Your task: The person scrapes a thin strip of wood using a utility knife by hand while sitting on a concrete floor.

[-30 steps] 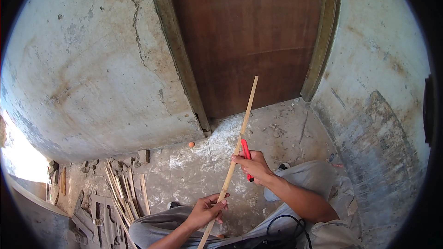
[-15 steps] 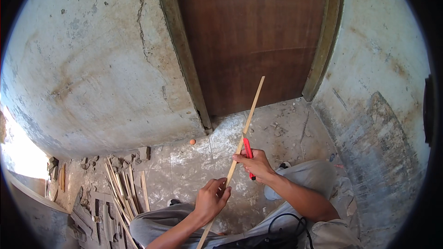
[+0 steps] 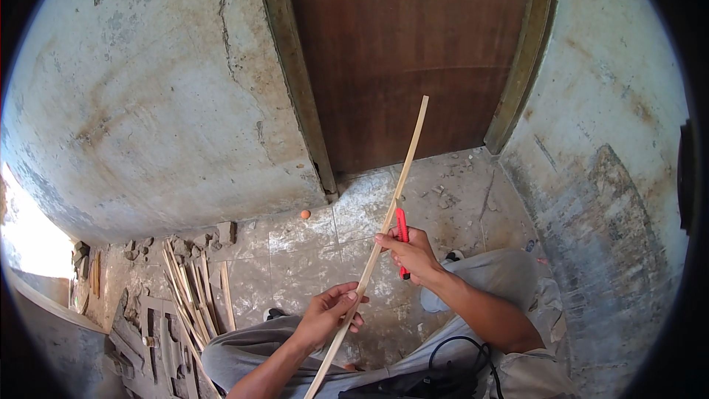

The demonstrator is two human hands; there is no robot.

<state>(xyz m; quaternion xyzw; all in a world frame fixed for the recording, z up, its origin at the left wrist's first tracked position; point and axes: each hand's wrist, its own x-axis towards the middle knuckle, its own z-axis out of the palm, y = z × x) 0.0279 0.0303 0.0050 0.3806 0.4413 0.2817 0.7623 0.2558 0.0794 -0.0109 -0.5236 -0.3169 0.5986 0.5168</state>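
Far over to the left of the left hand, I can see a flat grey thing with slots (image 3: 162, 347) on the floor, and next to it a pile of thin sticks (image 3: 190, 303), which no hand is touching. Closer in is the grey left knee (image 3: 247, 358), just beside the left forearm. Then comes the left hand (image 3: 325, 318), with its thumb and fingers pinched on a long wooden strip (image 3: 368, 270). The strip goes through both hands: its low end pokes out below the left hand, toward the lap, and its far end sticks up past the right hand, in front of the brown door (image 3: 406, 44). It's all in one piece, and from here I can't tell if any of it has been cut. I'd say the work on this strip isn't done, since both hands are on it and the knife is out. A small orange ball (image 3: 306, 214) sits on the floor beyond the left hand. Last, on the right, the right hand (image 3: 417, 255) is curled around a red knife (image 3: 402, 225), with its thumb on the strip. The knife's top end is right by the wood, but I can't tell if they touch.
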